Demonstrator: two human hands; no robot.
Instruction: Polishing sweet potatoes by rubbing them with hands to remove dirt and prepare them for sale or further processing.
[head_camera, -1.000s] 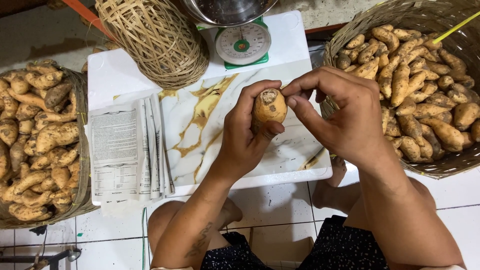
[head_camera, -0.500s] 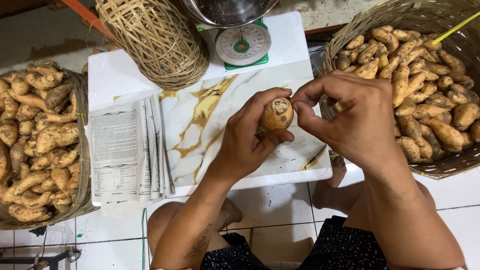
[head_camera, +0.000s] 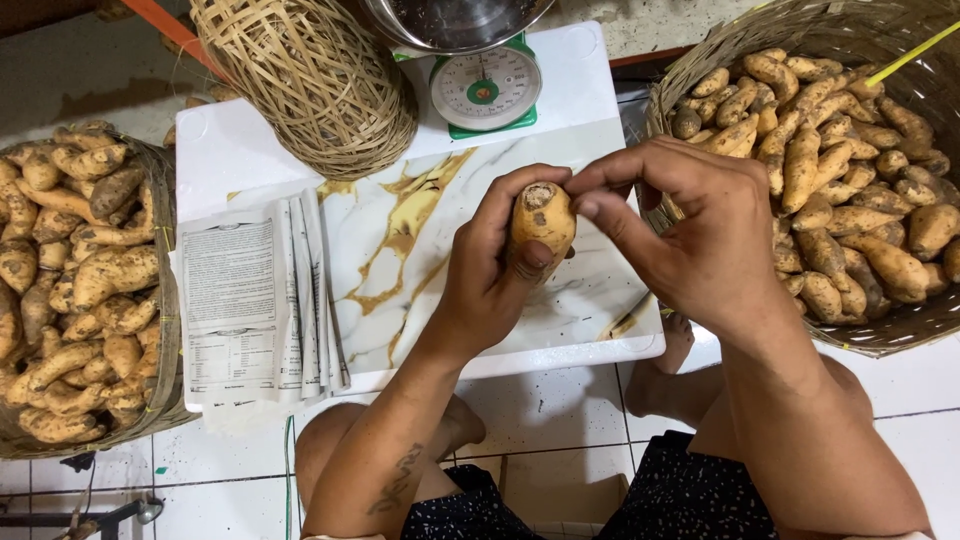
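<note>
**One sweet potato held in two hands above a low table**

Centre of frame: the left hand (head_camera: 490, 280) is wrapped around one sweet potato (head_camera: 541, 222), thumb pressed against its near side, cut end turned upward. The right hand (head_camera: 690, 235) is partly curled, its thumb and forefinger pinching at the top of the same tuber. Beneath both lies one marble-patterned board (head_camera: 400, 250) on a white table (head_camera: 215, 150). On the board's left edge rests one stack of folded newspaper (head_camera: 250, 300). Upper centre stands one dial scale (head_camera: 485, 90) carrying a metal bowl (head_camera: 450, 20); one empty woven basket (head_camera: 310, 75) sits tipped at upper left of it. Two filled baskets flank the scene: the left basket (head_camera: 160, 300) and the right basket (head_camera: 900, 330) (each heaped with sweet potatoes too numerous to count).
</note>
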